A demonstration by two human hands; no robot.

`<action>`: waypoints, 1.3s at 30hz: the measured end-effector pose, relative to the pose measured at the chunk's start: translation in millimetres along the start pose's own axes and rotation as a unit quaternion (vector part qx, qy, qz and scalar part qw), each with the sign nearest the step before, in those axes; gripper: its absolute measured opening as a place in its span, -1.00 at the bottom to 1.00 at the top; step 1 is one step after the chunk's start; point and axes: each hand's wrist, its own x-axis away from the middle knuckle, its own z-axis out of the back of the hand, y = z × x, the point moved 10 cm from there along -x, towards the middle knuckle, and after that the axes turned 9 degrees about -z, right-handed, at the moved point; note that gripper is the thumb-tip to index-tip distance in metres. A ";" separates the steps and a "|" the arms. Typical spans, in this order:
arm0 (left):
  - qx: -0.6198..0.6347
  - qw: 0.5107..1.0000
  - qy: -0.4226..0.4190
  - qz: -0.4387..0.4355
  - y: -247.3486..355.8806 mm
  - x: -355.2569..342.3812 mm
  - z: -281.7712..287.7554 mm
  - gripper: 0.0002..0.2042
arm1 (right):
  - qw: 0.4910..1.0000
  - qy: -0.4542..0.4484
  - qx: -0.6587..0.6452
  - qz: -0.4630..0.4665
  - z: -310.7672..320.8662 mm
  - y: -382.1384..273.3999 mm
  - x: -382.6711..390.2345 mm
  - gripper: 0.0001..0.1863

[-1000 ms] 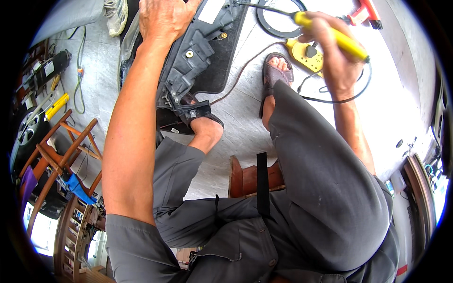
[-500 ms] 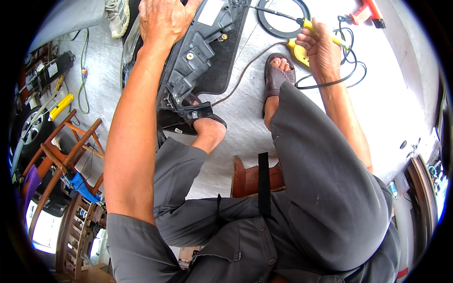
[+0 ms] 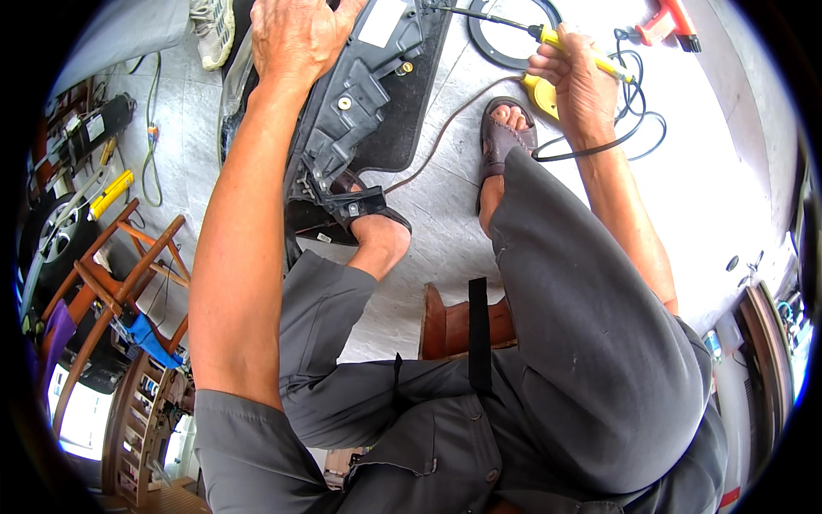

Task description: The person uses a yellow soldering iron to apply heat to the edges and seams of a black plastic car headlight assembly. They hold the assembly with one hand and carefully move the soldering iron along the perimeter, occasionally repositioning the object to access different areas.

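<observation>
The right hand point(image 3: 584, 86) grasps a yellow-handled soldering iron point(image 3: 548, 36), its fingers curled and the handle pinched between thumb and fingers. The iron's thin shaft points leftward out of the grip, passing over a black ring point(image 3: 511, 62) and reaching the upper right edge of a black moulded plastic housing point(image 3: 360, 86); whether the tip touches it cannot be told. The handle's rear end sticks out on the far side of the hand, near a looping black cable point(image 3: 659, 128).

The housing lies at a slant over a black mat point(image 3: 419, 111), directly below and beside the left hand point(image 3: 295, 43). That hand rests back upward at the housing's upper part, thumb spread to the right; its fingertips run past the top edge of the view, so whether they grip or only press cannot be told.

The left forearm comes up nearly straight, while the right forearm slants up and inward beside the raised right knee. A yellow power strip point(image 3: 541, 96) sits just left of the right wrist.
</observation>
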 end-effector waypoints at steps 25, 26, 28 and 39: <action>-0.006 1.000 -0.003 0.004 -1.1 0.1 -1.5 -0.37 | 0.999 -0.035 -0.032 0.006 14.2 11.1 -13.5 -0.73; -0.005 1.000 -0.005 0.005 -0.9 -0.1 -1.4 -0.37 | 0.998 -0.038 -0.045 -0.003 15.1 16.4 -15.1 -0.73; -0.002 1.000 -0.007 0.007 -0.1 -0.8 -1.2 -0.37 | 0.996 -0.043 -0.071 -0.019 16.8 24.9 -17.8 -0.74; -0.005 1.000 0.001 -0.001 0.4 0.1 -0.7 -0.37 | 0.998 -0.029 -0.051 -0.005 14.3 15.4 -14.5 -0.73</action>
